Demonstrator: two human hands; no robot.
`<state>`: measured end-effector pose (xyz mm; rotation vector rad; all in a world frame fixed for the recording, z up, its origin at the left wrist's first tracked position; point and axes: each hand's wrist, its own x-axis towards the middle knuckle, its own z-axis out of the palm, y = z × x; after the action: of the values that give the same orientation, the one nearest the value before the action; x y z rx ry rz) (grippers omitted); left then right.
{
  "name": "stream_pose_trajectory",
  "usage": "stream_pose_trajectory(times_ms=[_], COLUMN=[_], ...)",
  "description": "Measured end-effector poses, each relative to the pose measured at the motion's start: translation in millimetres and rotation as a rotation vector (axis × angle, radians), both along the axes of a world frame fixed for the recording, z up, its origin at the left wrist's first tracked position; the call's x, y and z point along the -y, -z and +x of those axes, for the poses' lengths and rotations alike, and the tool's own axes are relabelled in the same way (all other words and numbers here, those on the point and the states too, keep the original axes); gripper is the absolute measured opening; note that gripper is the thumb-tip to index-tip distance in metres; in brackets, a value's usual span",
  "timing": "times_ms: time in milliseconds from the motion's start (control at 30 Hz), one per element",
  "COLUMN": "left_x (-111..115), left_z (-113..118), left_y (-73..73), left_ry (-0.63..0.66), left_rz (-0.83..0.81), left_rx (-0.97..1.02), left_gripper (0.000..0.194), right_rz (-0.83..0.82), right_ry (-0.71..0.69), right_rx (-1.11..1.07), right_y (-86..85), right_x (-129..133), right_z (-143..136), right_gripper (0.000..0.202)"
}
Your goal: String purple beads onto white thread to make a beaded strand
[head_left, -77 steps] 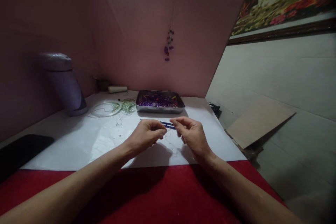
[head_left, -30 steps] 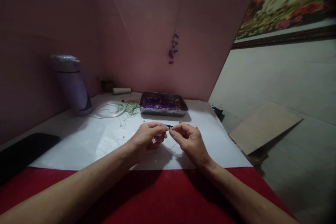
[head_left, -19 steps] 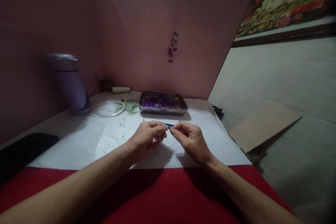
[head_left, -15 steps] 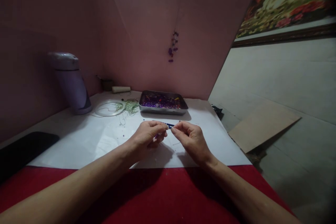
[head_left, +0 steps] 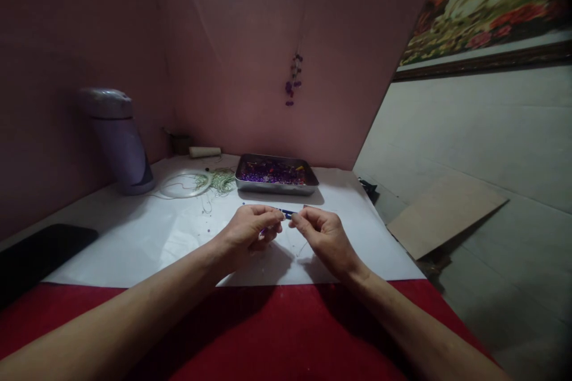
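Note:
In the head view my left hand (head_left: 254, 227) is closed just above the white paper (head_left: 179, 262), with a bit of purple beadwork (head_left: 264, 231) showing under its fingers. Close by on its right, my right hand (head_left: 326, 238) has thumb and forefinger pinched together; whatever lies in the pinch is too small to make out. A thin dark blue rod, like a pen (head_left: 288, 212), shows between the two sets of fingertips. I cannot tell whether it is held or lies behind them. Beyond the hands stands a metal tray (head_left: 277, 188) filled with purple beads (head_left: 272, 172).
Left of the tray lie tangled green thread (head_left: 221, 180), a coil of clear line (head_left: 183, 193) and a pale spool (head_left: 204, 152). A purple bottle (head_left: 120, 143) and a black flat object (head_left: 49, 256) are at the left. A beaded strand (head_left: 293, 80) hangs on the pink panel (head_left: 232, 59).
Both hands keep nearly the same pose, fingertips close together. A thin line under the right hand has shifted slightly. The whole view has moved a little.

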<state>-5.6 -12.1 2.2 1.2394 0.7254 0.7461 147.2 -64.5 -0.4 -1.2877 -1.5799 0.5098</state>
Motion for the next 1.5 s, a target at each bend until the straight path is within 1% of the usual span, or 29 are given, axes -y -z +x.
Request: stream_pose_trajectory(times_ms=[100,167,267,433,533,667,767,833,900,967,1033,1200,1500], left_x=[1.3,2.6,3.9,6.3,7.8,8.5,7.7,6.3,4.2,2.3,1.1,0.5,1.5], left_z=[-1.1,-1.4,-1.3,-0.7,-0.5,-0.3,0.4,0.8,0.5,-0.2,-0.9,-0.2,-0.3], left_y=[-0.8,-0.9,-0.4,-2.9,-5.1,-5.4,-5.0,-4.9,-4.8,-4.5,-4.1,-4.0,-1.6], left_ry=[0.061,0.112,0.164,0.201,0.210,0.217,0.191,0.134,0.059,0.017,0.017,0.033,0.026], left_rz=[0.018,0.028,0.012,-0.026,-0.032,-0.033,-0.034,-0.031,-0.026,-0.019,-0.012,0.001,0.001], left_rx=[-0.025,-0.042,-0.046,-0.101,-0.113,-0.105,-0.094,-0.075,-0.046,-0.014,-0.003,-0.031,-0.040], left_gripper=[0.021,0.021,0.022,0.024,0.024,0.023,0.022,0.021,0.019,0.017,0.016,0.019,0.019], right_rz=[0.110,0.178,0.184,0.224,0.226,0.207,0.219,0.220,0.154,0.055,0.007,0.010,0.007], right_ry=[0.028,-0.019,-0.080,-0.092,-0.078,-0.026,0.019,0.057,0.059,0.022,-0.004,-0.038,-0.025], right_rx=[0.075,0.116,0.148,0.144,0.140,0.148,0.123,0.059,-0.001,-0.006,0.009,-0.031,-0.030], right_y=[-1.0,-0.5,1.5,4.1,5.1,5.1,3.3,1.8,1.1,2.0,3.7,5.2,5.2], right_x=[-1.0,-2.4,-5.0,-7.7,-7.4,-6.9,-6.2,-4.7,-2.5,-0.4,0.6,-0.5,-2.3], right_z=[1.7,2.7,4.3,5.7,5.0,4.8,4.7,3.7,1.6,-0.9,-2.7,-2.1,0.4], right_gripper=[0.022,0.020,0.014,0.015,0.015,0.015,0.015,0.014,0.016,0.016,0.016,0.015,0.012])
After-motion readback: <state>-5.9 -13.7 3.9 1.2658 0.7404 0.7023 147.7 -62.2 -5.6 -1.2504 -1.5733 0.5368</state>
